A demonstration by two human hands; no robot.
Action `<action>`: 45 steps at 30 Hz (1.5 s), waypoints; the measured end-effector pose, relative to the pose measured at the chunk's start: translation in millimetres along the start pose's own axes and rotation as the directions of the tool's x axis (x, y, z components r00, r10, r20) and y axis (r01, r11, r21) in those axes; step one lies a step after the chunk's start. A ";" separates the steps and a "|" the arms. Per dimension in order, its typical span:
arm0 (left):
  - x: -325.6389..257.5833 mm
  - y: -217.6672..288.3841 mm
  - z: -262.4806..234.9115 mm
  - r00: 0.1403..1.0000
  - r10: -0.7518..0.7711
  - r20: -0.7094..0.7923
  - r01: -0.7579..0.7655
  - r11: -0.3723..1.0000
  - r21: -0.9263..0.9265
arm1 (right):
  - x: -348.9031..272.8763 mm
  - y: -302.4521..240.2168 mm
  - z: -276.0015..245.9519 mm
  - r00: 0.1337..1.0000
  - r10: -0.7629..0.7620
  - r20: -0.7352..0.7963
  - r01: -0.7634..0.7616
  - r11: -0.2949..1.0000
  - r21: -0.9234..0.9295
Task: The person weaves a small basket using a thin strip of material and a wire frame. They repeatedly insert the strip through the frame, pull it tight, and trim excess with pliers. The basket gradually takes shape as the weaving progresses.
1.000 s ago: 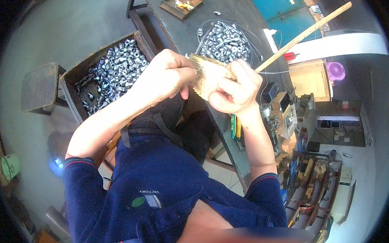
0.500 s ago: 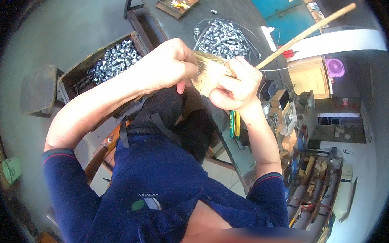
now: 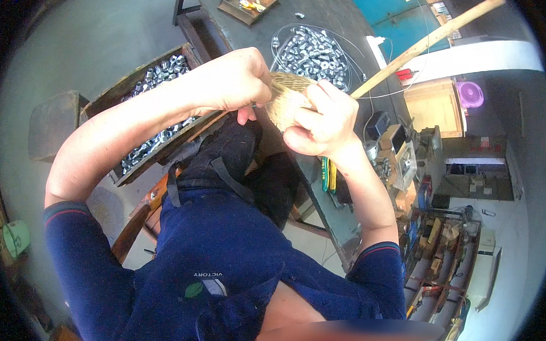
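Both of my hands are raised over my lap at the bench's edge, holding one straw-coloured, ridged piece (image 3: 283,97) that looks like a palm-leaf fan. My left hand (image 3: 241,80) is closed at its left edge; a tiny dark spot shows by the fingers, too small to name. Curled over the other side, my right hand (image 3: 324,118) grips the piece with thumb and fingers. From behind the right hand a long pale wooden stick (image 3: 429,43) slants up to the right. Its join to the ridged piece is hidden by that hand.
On the dark bench (image 3: 249,40) lie a heap of metal fittings (image 3: 313,53), a coiled wire, a shallow tray (image 3: 250,4) and green-and-yellow-handled pliers (image 3: 329,175). A wooden box (image 3: 196,124) of similar fittings stands left, beside a stool (image 3: 55,126). Small boxes (image 3: 401,165) crowd the right.
Both hands and the ridged piece have shifted slightly left. My left elbow has swung outward, uncovering fittings in the box's near end. A thin line now curves up past the stick.
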State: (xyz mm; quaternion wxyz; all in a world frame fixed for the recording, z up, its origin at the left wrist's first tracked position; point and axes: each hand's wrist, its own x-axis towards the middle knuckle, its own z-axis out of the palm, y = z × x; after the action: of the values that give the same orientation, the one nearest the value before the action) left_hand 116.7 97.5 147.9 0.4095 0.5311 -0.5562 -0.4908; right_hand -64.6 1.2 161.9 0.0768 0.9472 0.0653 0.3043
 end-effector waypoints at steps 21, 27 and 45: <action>20.0 -42.7 40.3 0.855 0.376 -0.358 -0.283 0.916 0.286 | -16.7 -11.5 3.5 0.977 0.205 0.054 -0.196 0.971 -0.135; 20.2 -38.3 34.8 0.823 0.369 -0.432 -0.380 0.923 0.062 | -12.1 -1.8 -6.7 0.975 0.220 -0.023 -0.221 0.962 -0.158; 28.8 -62.0 70.0 0.493 0.579 -0.649 -0.348 0.815 0.463 | -11.2 -11.3 23.8 0.974 0.197 -0.112 -0.205 0.977 -0.061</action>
State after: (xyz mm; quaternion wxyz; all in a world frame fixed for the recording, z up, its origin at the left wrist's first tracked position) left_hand 57.1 79.5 72.4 0.6460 0.5658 -0.5123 -0.0066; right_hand -60.6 7.8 134.3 0.0760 0.9282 -0.0381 0.3622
